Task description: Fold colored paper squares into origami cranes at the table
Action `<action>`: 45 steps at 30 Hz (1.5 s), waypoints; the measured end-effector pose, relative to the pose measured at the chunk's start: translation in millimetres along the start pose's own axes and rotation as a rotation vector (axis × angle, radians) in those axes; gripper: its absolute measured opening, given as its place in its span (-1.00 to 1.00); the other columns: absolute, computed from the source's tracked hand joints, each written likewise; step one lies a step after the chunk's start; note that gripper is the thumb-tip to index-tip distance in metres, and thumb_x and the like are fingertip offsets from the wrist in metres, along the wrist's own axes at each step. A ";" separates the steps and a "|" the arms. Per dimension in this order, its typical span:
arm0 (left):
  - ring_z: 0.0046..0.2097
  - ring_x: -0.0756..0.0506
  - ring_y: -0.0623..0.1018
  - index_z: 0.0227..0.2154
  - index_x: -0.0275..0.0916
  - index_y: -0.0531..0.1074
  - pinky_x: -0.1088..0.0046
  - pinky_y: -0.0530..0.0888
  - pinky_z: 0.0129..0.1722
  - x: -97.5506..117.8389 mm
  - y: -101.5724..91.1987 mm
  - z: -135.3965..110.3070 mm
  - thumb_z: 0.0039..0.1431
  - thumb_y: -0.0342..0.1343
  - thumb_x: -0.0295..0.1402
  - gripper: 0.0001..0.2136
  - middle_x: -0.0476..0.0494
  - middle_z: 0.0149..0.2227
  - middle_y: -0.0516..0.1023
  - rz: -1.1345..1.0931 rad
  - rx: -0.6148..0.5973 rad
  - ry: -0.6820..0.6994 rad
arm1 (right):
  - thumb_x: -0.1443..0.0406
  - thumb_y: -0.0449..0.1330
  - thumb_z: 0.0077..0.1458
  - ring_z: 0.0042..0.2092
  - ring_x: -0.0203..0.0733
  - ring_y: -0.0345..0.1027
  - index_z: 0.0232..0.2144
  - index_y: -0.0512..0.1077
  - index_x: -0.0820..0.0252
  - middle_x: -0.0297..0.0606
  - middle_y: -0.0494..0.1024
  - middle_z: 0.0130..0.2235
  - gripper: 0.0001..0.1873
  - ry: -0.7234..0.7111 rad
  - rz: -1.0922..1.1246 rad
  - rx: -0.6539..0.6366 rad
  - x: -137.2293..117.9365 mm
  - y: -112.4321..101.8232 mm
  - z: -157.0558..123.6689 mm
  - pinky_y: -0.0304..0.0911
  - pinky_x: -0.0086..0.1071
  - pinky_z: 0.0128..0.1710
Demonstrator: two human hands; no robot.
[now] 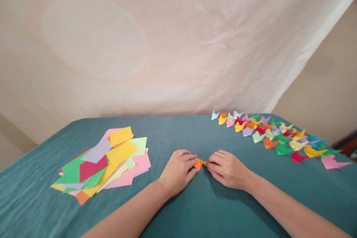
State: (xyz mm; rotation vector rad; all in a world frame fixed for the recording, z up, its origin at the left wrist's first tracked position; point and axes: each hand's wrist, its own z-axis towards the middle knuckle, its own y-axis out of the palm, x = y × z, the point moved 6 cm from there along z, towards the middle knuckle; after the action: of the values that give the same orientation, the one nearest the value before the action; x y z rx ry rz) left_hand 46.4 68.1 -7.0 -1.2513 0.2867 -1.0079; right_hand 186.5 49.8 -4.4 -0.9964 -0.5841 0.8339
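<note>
Left hand (179, 171), the nearer, grips orange paper (198, 164) between thumb and fingers. Right hand (230, 169), fingers bunched, sits at its opposite corner, grip unclear.

Bare forearms (131, 212) angled inward, left grip (180, 171) palm down, right grip (230, 170) near it, both curled

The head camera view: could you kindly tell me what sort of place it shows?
Probably an indoor papercraft spot: a teal cloth-covered table bears a loose pile of coloured paper sheets and rows of small folded paper birds, with a pale fabric backdrop behind.
</note>
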 end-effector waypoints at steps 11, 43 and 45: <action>-0.02 -0.12 0.42 -0.07 -0.21 0.39 0.27 0.27 0.05 -0.8 0.4 -0.5 0.18 0.05 -0.38 -0.75 -0.11 -0.04 0.49 -0.049 -0.007 0.022 | 0.34 0.03 0.16 -0.28 -0.19 0.28 -0.22 0.45 0.19 -0.18 0.43 -0.29 -0.79 0.059 0.003 -0.069 -2.8 5.1 2.2 0.15 -0.29 -0.28; -0.07 -0.12 0.43 -0.09 -0.17 0.40 0.32 0.32 -0.04 -12.3 1.6 1.7 0.12 0.09 -0.40 -0.74 -0.08 -0.11 0.50 -0.135 0.027 -0.119 | 0.34 0.00 0.19 -0.18 -0.13 0.28 -0.06 0.38 0.22 -0.13 0.46 -0.06 -0.70 0.084 -0.029 -0.038 -8.9 10.2 4.7 0.26 -0.23 -0.20; -0.07 -0.12 0.43 -0.10 -0.17 0.41 0.32 0.33 -0.05 -14.1 2.9 2.4 0.11 0.08 -0.42 -0.74 -0.08 -0.12 0.51 -0.130 0.037 -0.128 | 0.34 0.00 0.19 -0.18 -0.12 0.29 -0.03 0.37 0.22 -0.12 0.46 -0.06 -0.69 0.089 -0.030 -0.030 -9.4 10.1 5.6 0.26 -0.23 -0.20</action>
State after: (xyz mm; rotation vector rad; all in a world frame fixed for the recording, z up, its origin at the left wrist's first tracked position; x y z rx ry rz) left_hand 41.5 80.3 -13.4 -1.3080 0.0881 -1.0341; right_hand 173.6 47.7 -11.4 -1.0447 -0.5354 0.7519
